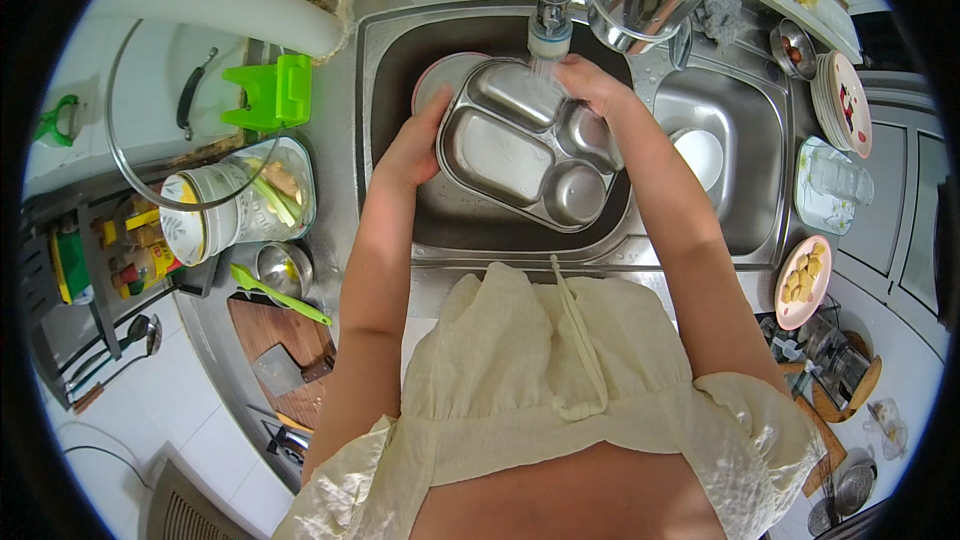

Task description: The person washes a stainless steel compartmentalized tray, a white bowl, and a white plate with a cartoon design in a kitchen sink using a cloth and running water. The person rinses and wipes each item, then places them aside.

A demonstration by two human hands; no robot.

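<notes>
A stainless steel divided tray is tilted over the large sink basin, its compartments facing up. My left hand grips its left edge. My right hand is at its upper right edge, beside the stream from the faucet; water falls into the top compartment and partly blurs the fingertips. Behind the tray, a round pale dish with a red rim shows in the basin.
The smaller basin at right holds a white bowl. Stacked plates and a plate of yellow chunks stand along the right. At left are a green plastic holder, a glass lid and a cleaver on a wooden board.
</notes>
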